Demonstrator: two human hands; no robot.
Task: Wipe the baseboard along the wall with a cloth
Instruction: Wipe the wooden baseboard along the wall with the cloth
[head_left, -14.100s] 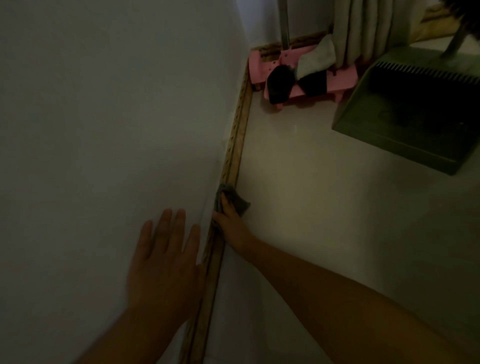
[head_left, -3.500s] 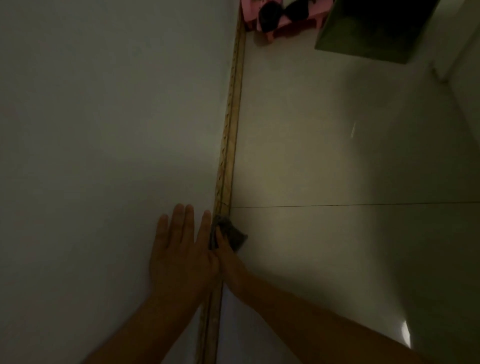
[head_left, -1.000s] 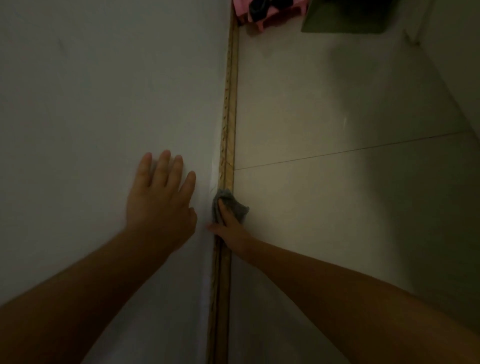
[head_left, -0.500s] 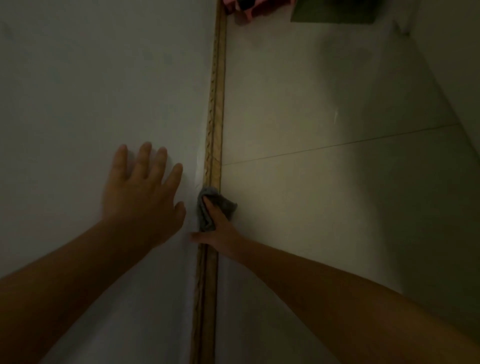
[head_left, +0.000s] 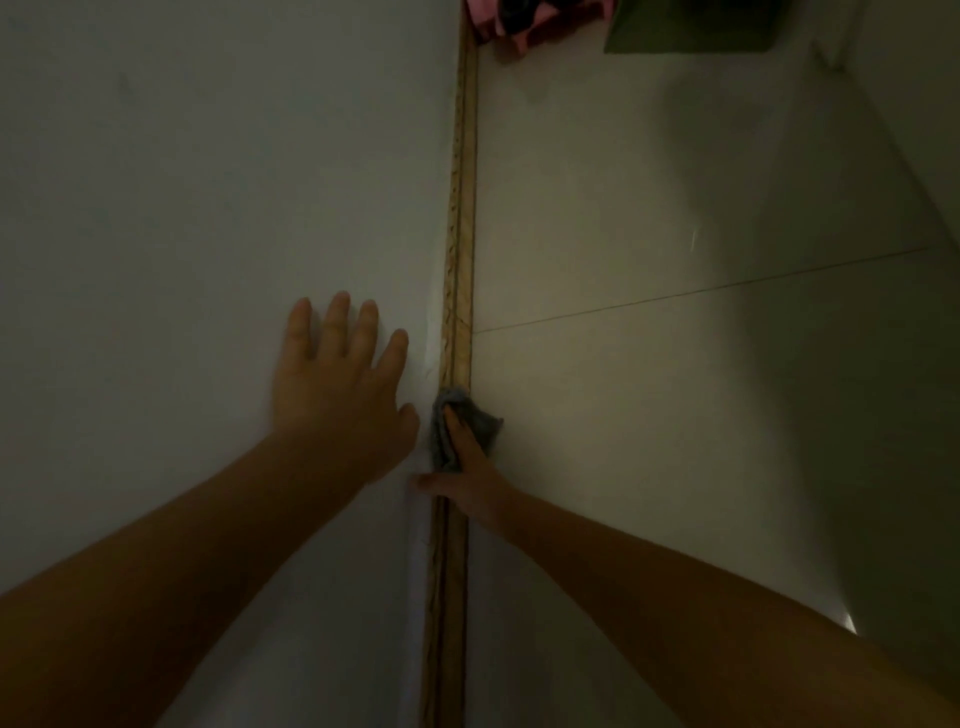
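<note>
A narrow tan baseboard (head_left: 460, 218) runs from the bottom of the view to the top, between the pale wall (head_left: 208, 182) on the left and the tiled floor. A small grey cloth (head_left: 485, 420) lies against the baseboard. My right hand (head_left: 470, 470) presses it there with straight fingers, its thumb pointing left onto the wall's foot. My left hand (head_left: 340, 384) lies flat on the wall just left of the cloth, fingers spread and straight.
At the far end of the baseboard stands a pink object (head_left: 511, 23) with dark items on it, and a green dustpan (head_left: 691, 26) beside it. A second wall (head_left: 914, 104) closes the right side. A grout line (head_left: 701, 288) crosses the pale floor tiles.
Over the last second my right hand and the cloth have slid nearer along the baseboard, away from the pink object. My left hand has stayed flat on the wall beside them.
</note>
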